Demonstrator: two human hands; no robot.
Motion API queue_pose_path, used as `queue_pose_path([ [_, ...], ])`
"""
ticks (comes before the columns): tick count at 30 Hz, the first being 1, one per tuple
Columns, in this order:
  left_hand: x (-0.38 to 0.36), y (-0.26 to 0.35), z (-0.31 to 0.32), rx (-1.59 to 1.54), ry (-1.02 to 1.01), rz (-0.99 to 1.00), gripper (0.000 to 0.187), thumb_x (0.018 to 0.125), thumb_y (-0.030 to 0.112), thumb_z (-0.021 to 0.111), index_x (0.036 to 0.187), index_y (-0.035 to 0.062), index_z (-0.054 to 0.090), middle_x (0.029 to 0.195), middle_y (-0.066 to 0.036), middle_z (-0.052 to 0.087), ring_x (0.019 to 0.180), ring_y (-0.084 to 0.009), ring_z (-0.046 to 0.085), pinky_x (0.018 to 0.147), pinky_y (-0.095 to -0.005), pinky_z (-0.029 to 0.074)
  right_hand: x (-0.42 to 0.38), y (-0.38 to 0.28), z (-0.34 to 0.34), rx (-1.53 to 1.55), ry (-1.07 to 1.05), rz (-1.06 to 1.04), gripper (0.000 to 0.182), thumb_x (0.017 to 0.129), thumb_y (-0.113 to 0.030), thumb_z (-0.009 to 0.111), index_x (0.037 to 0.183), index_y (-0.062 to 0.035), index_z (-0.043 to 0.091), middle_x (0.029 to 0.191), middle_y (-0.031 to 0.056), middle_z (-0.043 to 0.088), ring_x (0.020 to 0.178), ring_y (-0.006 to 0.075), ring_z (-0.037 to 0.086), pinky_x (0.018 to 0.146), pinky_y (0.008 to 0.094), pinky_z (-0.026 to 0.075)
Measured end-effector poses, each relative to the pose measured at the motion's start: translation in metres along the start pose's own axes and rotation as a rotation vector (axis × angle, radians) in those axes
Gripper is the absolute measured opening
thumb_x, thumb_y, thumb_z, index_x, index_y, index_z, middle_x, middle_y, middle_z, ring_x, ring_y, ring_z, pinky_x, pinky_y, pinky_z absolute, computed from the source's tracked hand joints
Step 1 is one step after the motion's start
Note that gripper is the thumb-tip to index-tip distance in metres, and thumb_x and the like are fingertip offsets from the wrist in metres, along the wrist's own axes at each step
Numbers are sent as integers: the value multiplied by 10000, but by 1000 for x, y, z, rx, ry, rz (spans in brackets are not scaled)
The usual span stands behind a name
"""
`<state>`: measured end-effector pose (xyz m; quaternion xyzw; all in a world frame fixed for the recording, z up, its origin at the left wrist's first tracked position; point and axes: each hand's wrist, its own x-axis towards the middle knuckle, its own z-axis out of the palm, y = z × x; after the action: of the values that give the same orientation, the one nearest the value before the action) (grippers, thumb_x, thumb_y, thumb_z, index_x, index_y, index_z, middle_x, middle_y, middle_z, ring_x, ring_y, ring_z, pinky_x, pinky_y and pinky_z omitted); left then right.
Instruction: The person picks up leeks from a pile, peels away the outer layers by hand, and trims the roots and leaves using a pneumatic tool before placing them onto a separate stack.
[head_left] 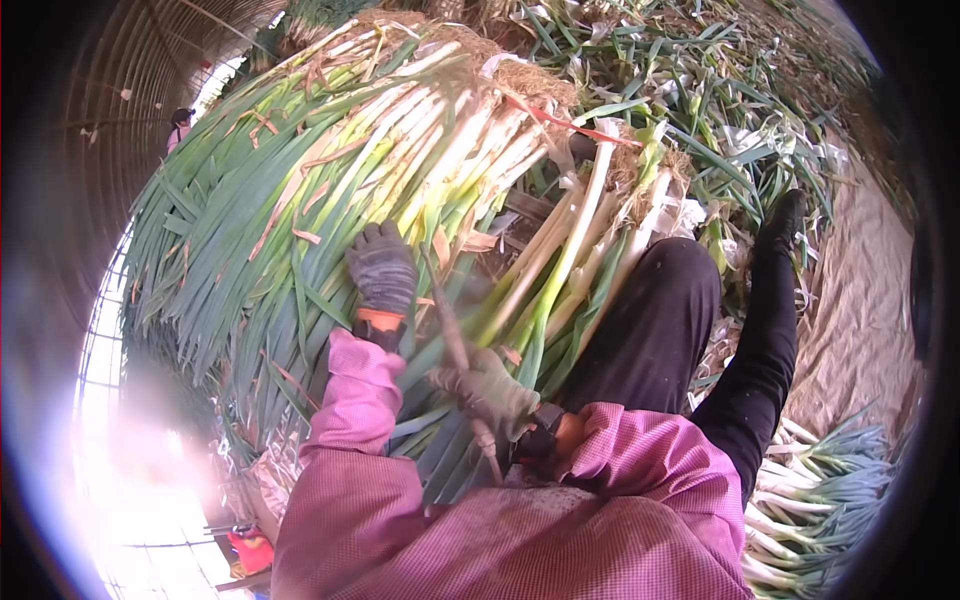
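Note:
My left hand [382,268], in a grey glove, lies with its fingers on the green leaves of a large heap of long green onions [290,200]. Its fingers are slightly curled, and nothing shows in them. My right hand [487,392], also gloved and somewhat blurred, is closed around a long thin stick-like tool [452,335], which slants up toward the onion stalks. Beside my right hand and against my leg lies a smaller group of onions [570,260] with white stalks. A red strip [565,122] crosses near the root ends.
My bent leg [650,310] and outstretched leg [765,320] are at the right. Loose leaves [740,120] cover the ground at the upper right. Trimmed onions [810,500] lie at the lower right, beside a brown sheet [855,300]. A person [180,128] is far off at the upper left.

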<state>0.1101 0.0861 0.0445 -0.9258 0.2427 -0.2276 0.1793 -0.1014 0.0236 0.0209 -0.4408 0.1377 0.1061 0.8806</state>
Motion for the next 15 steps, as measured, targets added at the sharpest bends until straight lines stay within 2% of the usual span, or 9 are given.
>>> queue_pose_path([
  [3,-5,2,5,-15,-11,-42,351,781,304,657,1040,87,563,1065,-102,558,1021,-278,547,807,-467,435,3,1,-3,23,3,-30,506,870,-180,653,1305,-13,456,740,78,530,304,167,419,268,290,328],
  [6,-1,1,10,28,99,-34,354,798,310,645,1052,75,572,1066,-109,556,1018,-283,551,828,-477,431,1,-12,-10,-13,29,34,507,864,-182,655,1303,-20,459,762,96,562,284,166,403,246,293,310],
  [9,11,-9,15,-65,-77,23,422,760,317,674,1067,47,573,1044,-167,579,961,-335,582,815,-454,468,-10,-37,-9,11,55,167,509,856,-191,665,1292,-20,466,788,119,595,263,163,385,226,298,286],
  [11,10,-10,9,-171,-156,108,446,733,322,689,1034,11,580,1006,-223,591,934,-369,600,828,-437,486,11,9,-13,-149,123,-146,482,854,-189,668,1270,-23,490,824,119,614,363,169,477,322,292,382],
  [13,-6,7,1,-193,-200,80,447,717,337,685,1006,12,581,998,-212,595,893,-351,620,784,-427,507,11,9,-16,-113,163,-141,452,850,-183,674,1240,-19,516,859,111,628,506,174,553,464,289,454],
  [14,-15,17,0,-204,-227,65,448,708,344,683,992,12,582,994,-206,597,872,-342,630,762,-423,518,-6,-19,-17,0,158,22,435,847,-177,680,1222,-14,531,877,103,633,599,176,583,556,290,478],
  [15,-22,24,3,-232,-260,78,456,705,340,681,998,5,580,989,-212,598,866,-347,632,761,-428,519,-9,-23,-17,79,165,71,423,843,-172,686,1204,-7,542,892,97,636,678,175,593,632,290,482],
])
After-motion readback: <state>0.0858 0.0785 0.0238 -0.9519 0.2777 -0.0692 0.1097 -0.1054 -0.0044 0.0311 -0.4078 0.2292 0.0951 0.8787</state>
